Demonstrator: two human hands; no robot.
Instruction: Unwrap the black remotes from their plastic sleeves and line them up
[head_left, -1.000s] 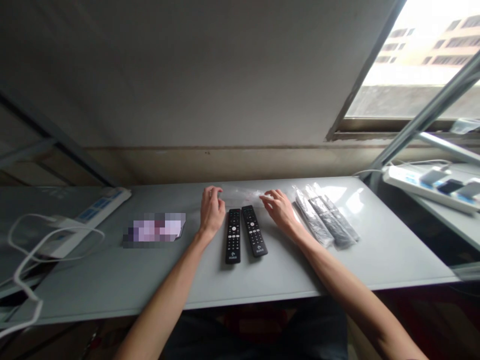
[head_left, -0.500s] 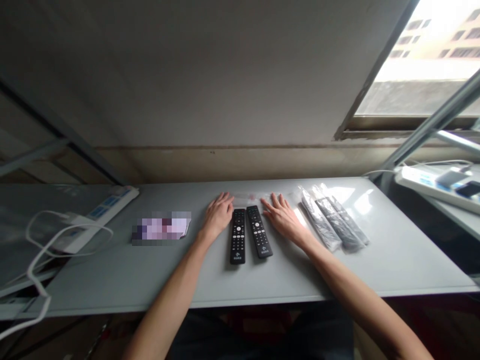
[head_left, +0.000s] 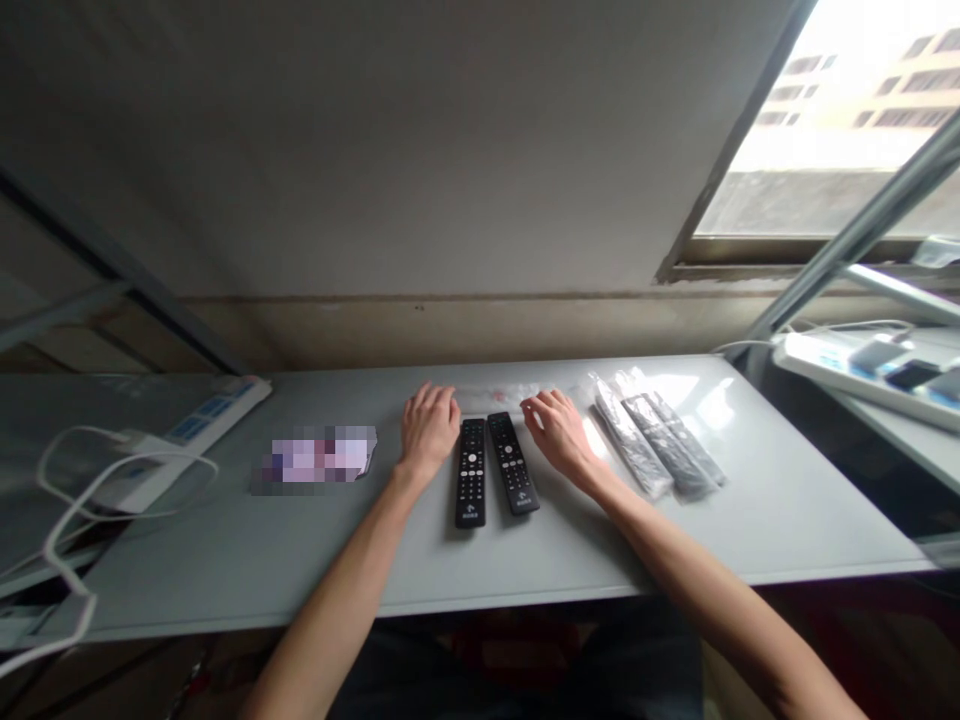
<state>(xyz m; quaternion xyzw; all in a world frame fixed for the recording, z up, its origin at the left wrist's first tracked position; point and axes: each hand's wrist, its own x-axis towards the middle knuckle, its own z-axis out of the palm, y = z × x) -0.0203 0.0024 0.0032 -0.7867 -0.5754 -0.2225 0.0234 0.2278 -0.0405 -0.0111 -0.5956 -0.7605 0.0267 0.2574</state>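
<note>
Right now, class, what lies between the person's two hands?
In the head view, between the left hand and the right hand lie the upper ends of two black remotes, with clear plastic beyond.

Clear plastic bag lies flatter near far edge of table — second ago, ruffled and blurred between both hands, red mark less distinct. Right hand: half second ago palm low, fingers spread toward far edge; now knuckles up, fingers curled and drawn together by bag's right end. Left hand: fingers, stretched flat then, now more bent — fingertip grip on film too small to tell.
</note>
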